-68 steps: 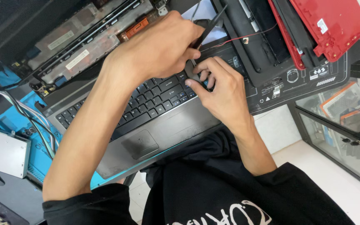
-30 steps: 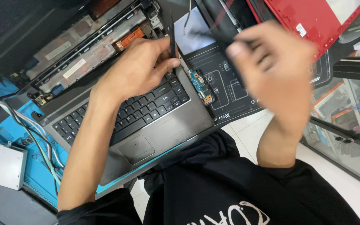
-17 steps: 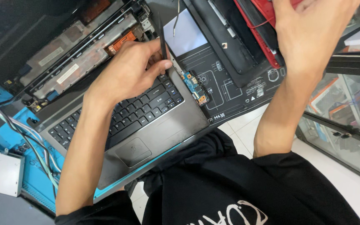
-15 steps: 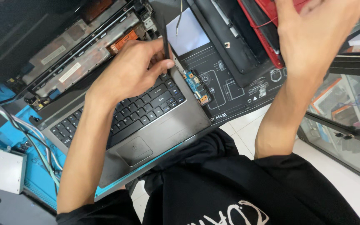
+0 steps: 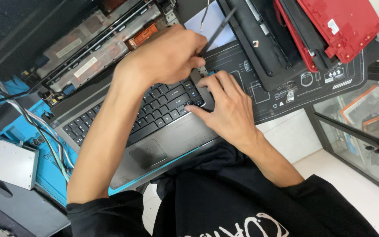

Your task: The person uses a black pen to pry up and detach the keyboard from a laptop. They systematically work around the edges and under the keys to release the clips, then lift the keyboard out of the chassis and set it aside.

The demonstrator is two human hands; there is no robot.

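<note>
Fingers of the left hand still pinch the thin black tool; the right hand, raised earlier, now rests open-fingered on the keyboard edge.

Left hand pries laptop with spudger.

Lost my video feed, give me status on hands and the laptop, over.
Left hand grips a thin black tool at the keyboard's corner. Right hand presses flat on the grey laptop. Red laptop cover lies alongside.
</note>
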